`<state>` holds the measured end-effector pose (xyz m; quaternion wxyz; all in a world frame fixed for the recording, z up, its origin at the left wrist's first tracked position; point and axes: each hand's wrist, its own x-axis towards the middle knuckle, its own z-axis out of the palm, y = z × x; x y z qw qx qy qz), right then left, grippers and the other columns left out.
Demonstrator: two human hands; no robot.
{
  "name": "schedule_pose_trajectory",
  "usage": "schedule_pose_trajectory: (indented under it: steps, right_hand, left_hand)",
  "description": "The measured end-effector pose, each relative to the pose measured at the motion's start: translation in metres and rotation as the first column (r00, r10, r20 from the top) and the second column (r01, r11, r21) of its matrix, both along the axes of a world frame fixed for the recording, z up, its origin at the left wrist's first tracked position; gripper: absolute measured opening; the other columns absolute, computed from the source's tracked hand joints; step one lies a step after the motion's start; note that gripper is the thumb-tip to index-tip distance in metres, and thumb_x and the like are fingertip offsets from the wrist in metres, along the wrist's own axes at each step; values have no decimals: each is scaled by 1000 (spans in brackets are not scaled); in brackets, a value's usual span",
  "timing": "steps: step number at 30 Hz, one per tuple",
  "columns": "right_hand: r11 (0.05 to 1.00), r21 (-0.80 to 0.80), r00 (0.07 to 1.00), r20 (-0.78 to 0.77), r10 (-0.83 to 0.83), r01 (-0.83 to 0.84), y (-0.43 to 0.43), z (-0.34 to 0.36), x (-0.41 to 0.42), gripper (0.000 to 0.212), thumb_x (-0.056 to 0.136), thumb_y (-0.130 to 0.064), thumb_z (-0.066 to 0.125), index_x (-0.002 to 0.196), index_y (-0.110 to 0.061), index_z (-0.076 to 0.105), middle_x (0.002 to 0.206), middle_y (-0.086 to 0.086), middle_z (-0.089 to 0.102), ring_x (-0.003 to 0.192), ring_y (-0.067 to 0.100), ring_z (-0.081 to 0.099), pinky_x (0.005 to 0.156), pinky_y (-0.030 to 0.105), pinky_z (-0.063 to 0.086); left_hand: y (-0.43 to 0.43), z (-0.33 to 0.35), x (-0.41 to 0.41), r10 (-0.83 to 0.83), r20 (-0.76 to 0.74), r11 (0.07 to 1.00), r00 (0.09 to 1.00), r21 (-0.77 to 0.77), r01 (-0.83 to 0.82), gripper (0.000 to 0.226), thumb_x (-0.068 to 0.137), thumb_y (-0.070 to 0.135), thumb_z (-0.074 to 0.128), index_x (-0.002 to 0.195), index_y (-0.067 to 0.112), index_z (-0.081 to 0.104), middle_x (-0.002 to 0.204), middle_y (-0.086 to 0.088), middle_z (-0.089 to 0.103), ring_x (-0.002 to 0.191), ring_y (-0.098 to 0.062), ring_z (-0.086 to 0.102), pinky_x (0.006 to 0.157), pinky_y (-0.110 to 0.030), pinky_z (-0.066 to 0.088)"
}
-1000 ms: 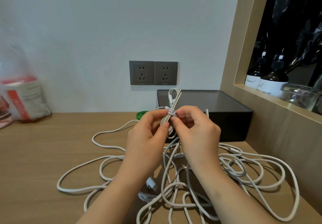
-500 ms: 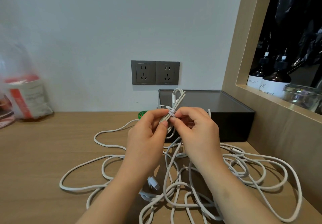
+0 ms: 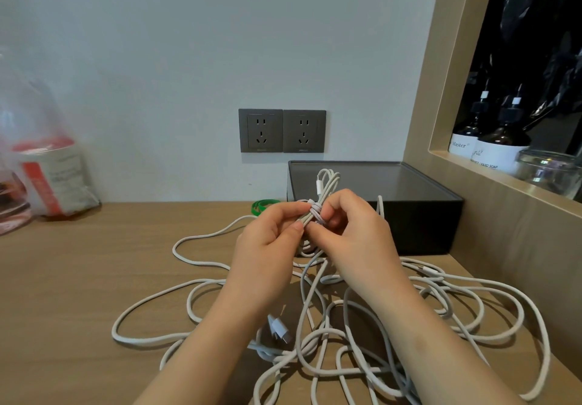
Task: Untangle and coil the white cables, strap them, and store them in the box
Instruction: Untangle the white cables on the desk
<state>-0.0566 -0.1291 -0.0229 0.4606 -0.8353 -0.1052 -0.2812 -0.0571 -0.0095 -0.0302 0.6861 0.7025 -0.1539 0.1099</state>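
I hold the small coiled cable [image 3: 327, 184] up at centre frame, just in front of the box [image 3: 422, 231], so both hands can work the strap [image 3: 316, 210] around its middle before the loops spring apart. My left hand [image 3: 267, 240] curls round the bundle below the strap. My right hand [image 3: 349, 234] pinches the strap between thumb and fingertips. The other white cables [image 3: 327, 338] sprawl tangled on the worktop [image 3: 78, 278] across the lower frame.
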Motion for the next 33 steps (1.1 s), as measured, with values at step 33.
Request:
schedule_pose_trajectory:
  steps: [33]
  right_hand:
    - [866,-245,782,578,-231,436,11,-20,18,23,84,-14,44,71,-6,61,59,3,56,47,17,52,41,25,47]
  left_hand:
    - [-10,0,2,23,-165,948,986,-309,-73,18,94,7,51,100,18,64,76,2,74,72,-8,69,62,-19,54]
